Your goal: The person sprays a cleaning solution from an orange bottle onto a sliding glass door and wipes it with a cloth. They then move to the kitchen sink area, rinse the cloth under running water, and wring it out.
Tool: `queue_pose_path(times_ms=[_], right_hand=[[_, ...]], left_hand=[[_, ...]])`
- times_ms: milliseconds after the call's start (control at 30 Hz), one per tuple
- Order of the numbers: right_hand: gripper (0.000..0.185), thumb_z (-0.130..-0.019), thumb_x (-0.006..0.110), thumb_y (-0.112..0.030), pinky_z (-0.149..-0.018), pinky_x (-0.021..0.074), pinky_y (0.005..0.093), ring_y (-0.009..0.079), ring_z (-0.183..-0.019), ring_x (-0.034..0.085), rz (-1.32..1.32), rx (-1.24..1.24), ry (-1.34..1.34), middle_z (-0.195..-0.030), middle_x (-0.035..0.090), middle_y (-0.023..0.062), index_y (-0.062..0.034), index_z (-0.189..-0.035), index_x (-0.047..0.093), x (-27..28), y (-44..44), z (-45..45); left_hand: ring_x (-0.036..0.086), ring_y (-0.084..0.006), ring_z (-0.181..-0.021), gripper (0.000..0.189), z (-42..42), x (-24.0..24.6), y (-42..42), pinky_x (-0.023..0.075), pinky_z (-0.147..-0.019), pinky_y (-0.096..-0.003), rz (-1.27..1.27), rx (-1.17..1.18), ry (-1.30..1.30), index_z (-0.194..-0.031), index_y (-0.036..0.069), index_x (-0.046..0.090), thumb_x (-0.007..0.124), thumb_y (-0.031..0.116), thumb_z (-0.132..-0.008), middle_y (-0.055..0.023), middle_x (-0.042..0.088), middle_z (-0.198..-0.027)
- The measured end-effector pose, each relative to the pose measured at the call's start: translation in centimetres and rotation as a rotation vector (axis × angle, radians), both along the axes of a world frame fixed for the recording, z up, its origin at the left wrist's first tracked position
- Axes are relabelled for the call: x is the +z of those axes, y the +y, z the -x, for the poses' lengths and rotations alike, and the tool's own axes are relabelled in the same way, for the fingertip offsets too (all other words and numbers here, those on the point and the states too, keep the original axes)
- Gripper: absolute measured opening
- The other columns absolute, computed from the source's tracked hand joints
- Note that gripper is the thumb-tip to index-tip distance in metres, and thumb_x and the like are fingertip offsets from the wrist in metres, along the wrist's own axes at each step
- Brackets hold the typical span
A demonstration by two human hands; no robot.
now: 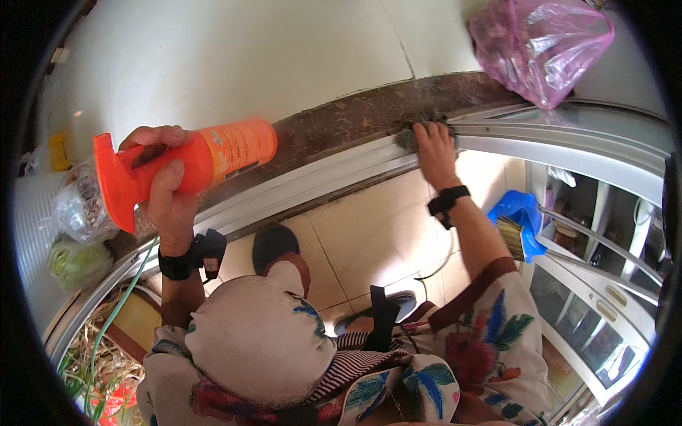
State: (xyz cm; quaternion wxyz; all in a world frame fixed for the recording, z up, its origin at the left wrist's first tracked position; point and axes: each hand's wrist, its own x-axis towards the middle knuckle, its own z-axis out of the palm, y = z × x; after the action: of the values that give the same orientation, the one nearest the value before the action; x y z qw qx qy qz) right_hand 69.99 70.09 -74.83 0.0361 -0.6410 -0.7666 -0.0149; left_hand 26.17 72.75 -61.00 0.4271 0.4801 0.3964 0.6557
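An orange spray bottle (208, 160) lies tilted sideways in my left hand (173, 181), its trigger head pointing left and its printed label facing up. Fingers and thumb of that hand wrap round the bottle's body near the trigger. Over at the sliding-door track, my right hand (437, 152) presses a dark greenish cloth or scouring pad (409, 139) against the near end of the white metal rail (319, 178). Beside the rail runs a brown stone sill (341, 125). Both wrists wear black straps, the left one with a small device on it.
A pink plastic bag (538, 48) sits at upper right. At right are a blue dustpan (514, 207), a brush (510, 237) and a white-framed glass door (591, 319). Clear bags (82, 205), a green vegetable (80, 262) and dry straw (101, 351) are at left. Tiled floor (341, 239) lies below.
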Motion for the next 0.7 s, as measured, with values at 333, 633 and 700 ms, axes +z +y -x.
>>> queue_pose_path(times_ms=[333, 633, 700], right_hand=[[0.044, -0.067, 0.072, 0.000, -0.097, 0.0456, 0.0434, 0.0354, -0.113, 0.058, 0.412, 0.051, 0.727, -0.113, 0.067, 0.0165, -0.0068, -0.111, 0.068, 0.7, -6.7, 6.0], [0.036, -0.080, 0.071, -0.016, -0.073, 0.0568, 0.0387, 0.0243, -0.084, 0.070, -0.044, -1.042, 1.497, -0.097, 0.069, 0.0124, -0.0022, -0.112, 0.064, 2.2, -6.1, -13.1], [0.043, -0.083, 0.069, -0.023, -0.074, 0.0570, 0.0414, 0.0263, -0.087, 0.070, -0.045, -1.205, 1.794, -0.102, 0.068, 0.0125, -0.0005, -0.119, 0.059, 1.0, -3.2, -16.2]], left_hand=[[0.060, -0.0278, -0.104, 0.047, -3.0, -0.2, -0.7, 0.0434, -0.104, -0.0470, 0.042, -0.100, -0.036, -0.120, 0.002, 0.052, 0.055, 0.001, -0.073, -0.0151, 0.063, -0.105], [0.061, -0.0272, -0.102, 0.047, -4.1, -0.7, -1.0, 0.0407, -0.107, -0.0467, 0.091, -0.156, 0.035, -0.118, 0.002, 0.052, 0.054, 0.001, -0.071, -0.0137, 0.064, -0.103], [0.061, -0.0268, -0.101, 0.046, -4.8, -0.6, -1.1, 0.0406, -0.107, -0.0465, 0.069, -0.183, 0.074, -0.117, 0.002, 0.053, 0.054, 0.001, -0.071, -0.0134, 0.064, -0.102]])
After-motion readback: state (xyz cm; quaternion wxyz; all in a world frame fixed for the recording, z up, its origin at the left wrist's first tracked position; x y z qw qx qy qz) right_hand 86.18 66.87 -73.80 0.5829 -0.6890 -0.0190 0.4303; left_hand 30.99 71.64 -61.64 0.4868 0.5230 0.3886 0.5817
